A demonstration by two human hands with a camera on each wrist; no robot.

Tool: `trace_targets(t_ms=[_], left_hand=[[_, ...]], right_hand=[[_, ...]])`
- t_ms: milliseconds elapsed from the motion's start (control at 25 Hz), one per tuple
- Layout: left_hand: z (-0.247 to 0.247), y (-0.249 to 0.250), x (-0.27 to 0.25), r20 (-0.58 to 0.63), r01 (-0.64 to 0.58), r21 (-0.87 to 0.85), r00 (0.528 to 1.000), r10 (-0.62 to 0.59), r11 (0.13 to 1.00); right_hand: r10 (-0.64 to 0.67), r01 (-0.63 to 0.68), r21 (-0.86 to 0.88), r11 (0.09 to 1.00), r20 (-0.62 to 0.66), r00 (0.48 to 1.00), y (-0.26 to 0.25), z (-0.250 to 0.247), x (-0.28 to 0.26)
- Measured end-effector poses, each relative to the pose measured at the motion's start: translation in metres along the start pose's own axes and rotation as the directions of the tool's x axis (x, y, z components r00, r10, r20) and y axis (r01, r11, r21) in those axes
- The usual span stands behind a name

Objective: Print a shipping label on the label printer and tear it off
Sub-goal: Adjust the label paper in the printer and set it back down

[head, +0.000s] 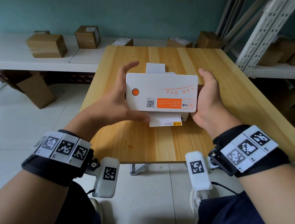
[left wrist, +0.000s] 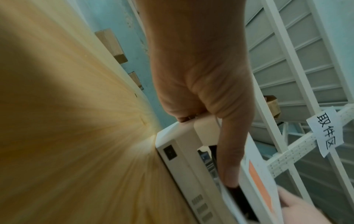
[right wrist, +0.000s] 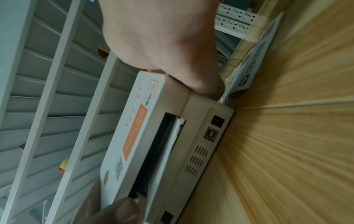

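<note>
A white label printer [head: 184, 117] sits mid-table on the wooden table [head: 145, 143]. Its lid [head: 162, 91], with an orange button [head: 135, 92] and an orange sticker, is tilted up off the body. My left hand [head: 122, 98] grips the lid's left end, thumb [left wrist: 229, 159] under its near edge. My right hand [head: 207, 96] holds the right end, thumb on top. White label paper [head: 163, 122] sticks out on the near side, and more [head: 155, 68] on the far side. The right wrist view shows the printer's near face [right wrist: 197, 136] with ports and a gap under the lid.
Cardboard parcels [head: 47, 44] stand on a low white shelf [head: 15, 60] behind the table. A white metal rack [head: 267, 31] with boxes stands at the right. A printed sheet [right wrist: 254, 57] lies on the table beside my right hand [right wrist: 162, 45]. My knees are below the table's near edge.
</note>
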State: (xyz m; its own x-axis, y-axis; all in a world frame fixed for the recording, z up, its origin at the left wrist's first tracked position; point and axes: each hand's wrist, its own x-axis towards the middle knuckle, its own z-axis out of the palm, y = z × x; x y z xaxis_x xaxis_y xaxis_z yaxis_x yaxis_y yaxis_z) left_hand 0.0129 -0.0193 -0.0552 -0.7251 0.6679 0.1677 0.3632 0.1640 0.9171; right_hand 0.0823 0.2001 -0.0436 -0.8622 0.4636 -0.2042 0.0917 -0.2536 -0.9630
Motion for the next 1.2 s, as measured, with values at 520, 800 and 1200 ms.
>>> trace_targets(t_ms=[520,800,1200], left_hand=[[-0.001,-0.0012,0.0029,-0.08,-0.136,0.228,0.984,0.158,0.964],[-0.0009,-0.0012,0.0034,-0.082,-0.128,0.24,0.985,0.151,0.962],[-0.0031,-0.0021,0.0066,-0.069,-0.081,0.237,0.993,0.1,0.968]], right_hand=[[-0.017,0.019,-0.021,1.0,0.075,0.997,-0.0042,-0.0024,-0.0068],[-0.035,0.038,-0.032,0.999,0.083,0.996,-0.0042,-0.0011,-0.0067],[-0.029,0.032,-0.023,0.999,0.108,0.994,-0.0025,-0.0005,0.0009]])
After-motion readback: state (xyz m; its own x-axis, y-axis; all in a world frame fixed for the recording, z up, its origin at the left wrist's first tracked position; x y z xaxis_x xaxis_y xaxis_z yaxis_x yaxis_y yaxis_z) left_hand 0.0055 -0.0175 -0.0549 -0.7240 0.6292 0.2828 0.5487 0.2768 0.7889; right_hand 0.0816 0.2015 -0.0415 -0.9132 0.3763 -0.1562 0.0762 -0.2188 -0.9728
